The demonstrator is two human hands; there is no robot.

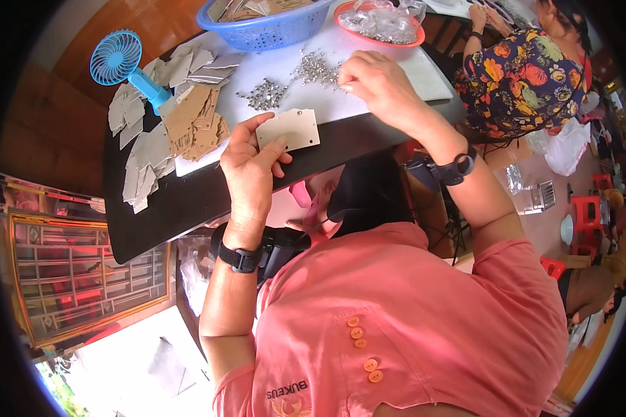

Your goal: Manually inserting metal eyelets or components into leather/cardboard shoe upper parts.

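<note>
Between thumb and fingers, my left hand (249, 156) grips a small cream card (302, 128) with dark holes at its corners and a small round metal piece at its top edge. The card is tilted a little, over the table's near edge. My right hand (377, 82) is closed in a pinch at the right side of a pile of small shiny metal pieces (316, 68); whatever its fingertips hold is hidden. Closer to the card lies a second pile of darker small metal parts (263, 95), apart from both hands.
Stacks of grey cards (148, 156) and brown cards (191, 125) cover the table's left, beside a blue handheld fan (116, 59). At the back stand a blue basket (257, 35) of cards and a red tray (414, 35) with plastic bags. Another person (522, 83) sits at the right.
</note>
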